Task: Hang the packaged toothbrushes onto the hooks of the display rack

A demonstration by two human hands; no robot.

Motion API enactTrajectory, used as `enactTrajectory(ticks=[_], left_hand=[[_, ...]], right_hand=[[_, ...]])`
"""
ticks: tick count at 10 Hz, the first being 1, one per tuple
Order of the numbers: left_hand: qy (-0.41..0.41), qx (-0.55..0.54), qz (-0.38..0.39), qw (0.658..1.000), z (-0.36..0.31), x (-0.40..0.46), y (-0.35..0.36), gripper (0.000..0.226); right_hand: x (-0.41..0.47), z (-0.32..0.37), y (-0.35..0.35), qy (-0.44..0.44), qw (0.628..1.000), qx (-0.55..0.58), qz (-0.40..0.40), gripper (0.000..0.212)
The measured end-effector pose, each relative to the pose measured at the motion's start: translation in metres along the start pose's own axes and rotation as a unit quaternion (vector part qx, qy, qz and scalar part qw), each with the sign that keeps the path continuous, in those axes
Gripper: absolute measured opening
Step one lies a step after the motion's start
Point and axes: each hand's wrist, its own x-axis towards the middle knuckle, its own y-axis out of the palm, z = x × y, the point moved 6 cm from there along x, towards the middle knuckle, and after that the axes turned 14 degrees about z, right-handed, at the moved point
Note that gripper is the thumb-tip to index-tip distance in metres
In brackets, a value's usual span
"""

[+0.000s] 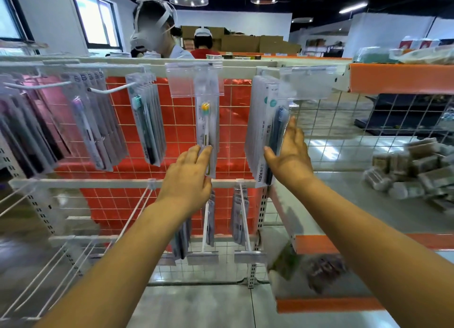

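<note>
A white wire display rack [137,183] with a red backing stands in front of me. A clear pack with a yellow-headed toothbrush [207,121] hangs from a middle hook on the top row. My left hand [188,177] touches its lower edge with nearly straight fingers. To the right hangs a stack of packs with a dark blue toothbrush [264,136] in front. My right hand [290,150] holds that stack's lower part, thumb on the front and fingers behind its right edge. More packaged toothbrushes [145,121] hang on the hooks to the left.
Bare white hooks [137,212] jut toward me on the lower rows at left. A few packs [239,219] hang low in the middle. An orange-edged shelf [400,78] is at the right, with wrapped goods [412,170] on the floor. Two people [159,36] stand behind the rack.
</note>
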Motion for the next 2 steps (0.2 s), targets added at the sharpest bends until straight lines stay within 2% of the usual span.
enactTrajectory(ticks=[1,2], left_hand=[[0.002,-0.018,-0.01,1.0,-0.001,-0.005,-0.005,0.065],[0.038,-0.038,-0.091,0.994,0.003,-0.025,-0.023,0.055]], right_hand=[[-0.012,0.004,-0.004,-0.007,1.0,-0.002,0.009,0.084],[-0.033,0.014,-0.014,-0.032,0.996,-0.082,0.009,0.079]])
